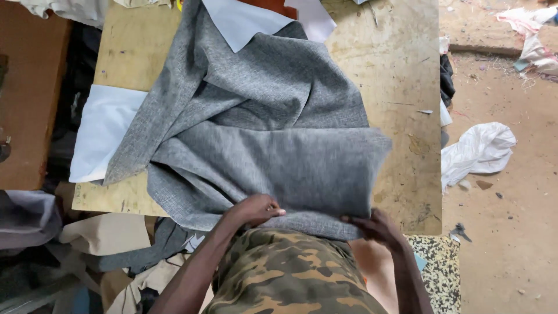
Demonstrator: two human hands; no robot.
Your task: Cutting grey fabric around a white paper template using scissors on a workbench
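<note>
Gripping the near edge of the grey cloth (261, 157), spread on the wooden desk (401, 70): left hand (256, 209) curled shut on the hem, right hand (372, 225) pinching it. Even tension is advised; white lining pieces (104, 131) underneath are best kept flat.

I cannot see the middle of the desk (401, 87); the grey cloth (273, 134) covers it. The white sheet (104, 131) continues under the cloth. My right hand's (375, 228) fingertips are hidden beneath its edge.
</note>
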